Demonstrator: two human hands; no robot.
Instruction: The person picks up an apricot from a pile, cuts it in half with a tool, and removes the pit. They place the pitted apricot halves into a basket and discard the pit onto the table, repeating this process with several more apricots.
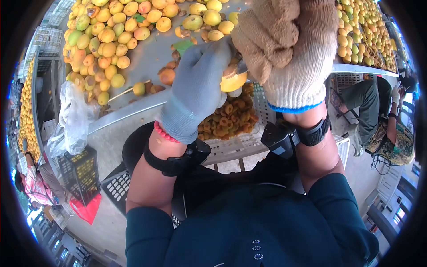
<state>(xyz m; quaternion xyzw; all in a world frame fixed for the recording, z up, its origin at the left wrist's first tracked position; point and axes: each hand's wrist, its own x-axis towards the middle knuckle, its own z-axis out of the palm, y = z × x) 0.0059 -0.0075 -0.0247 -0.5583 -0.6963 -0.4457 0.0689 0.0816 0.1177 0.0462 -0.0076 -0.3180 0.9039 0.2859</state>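
My left hand (195, 82), in a grey glove, is closed around a yellow apricot (234, 82), whose lower part shows below the fingers. Against it, on the right, is my right hand (287, 49) in a brown and white knitted glove, its fingers curled into a fist. A small greyish glint shows between the two hands, but what the right fist grips is hidden. Under both hands stands a white perforated crate (235, 150) with many brown-orange fruit pieces (231, 116). Whole yellow and orange apricots (106, 38) lie on the metal table (149, 53) ahead.
A clear plastic bag (73, 118) hangs at the table's left edge, above a black crate (82, 171) and a red bag (86, 207). More apricots (362, 40) cover the table at right. Other people sit at far left (38, 182) and right (387, 129).
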